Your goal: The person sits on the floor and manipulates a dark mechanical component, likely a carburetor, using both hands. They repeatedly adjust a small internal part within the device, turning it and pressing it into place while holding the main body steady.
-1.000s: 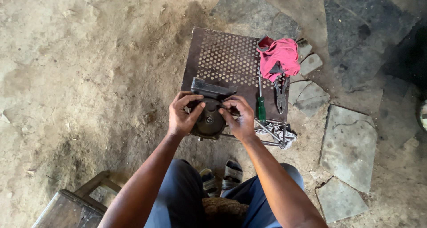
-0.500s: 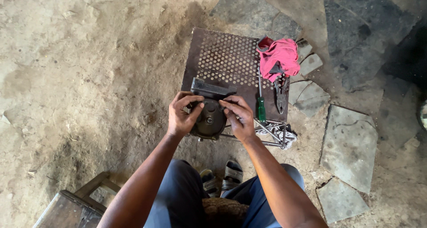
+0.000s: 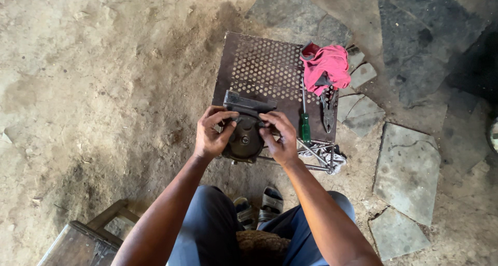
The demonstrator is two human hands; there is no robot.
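Left hand [image 3: 211, 136] and right hand [image 3: 280, 139] both grip dark round metal machine part [image 3: 244, 141] (over holey brown metal tabletop [image 3: 259, 69]); green-handled screwdriver [image 3: 305, 118] just beside.

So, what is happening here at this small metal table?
A seated person holds a dark, round metal machine part with both bare hands over the near edge of a rusty perforated metal table. The left hand grips its left side and the right hand its right side, fingers on top. On the table lie a green-handled screwdriver, grey pliers and a pink cloth. The floor is dirt and flat stones.
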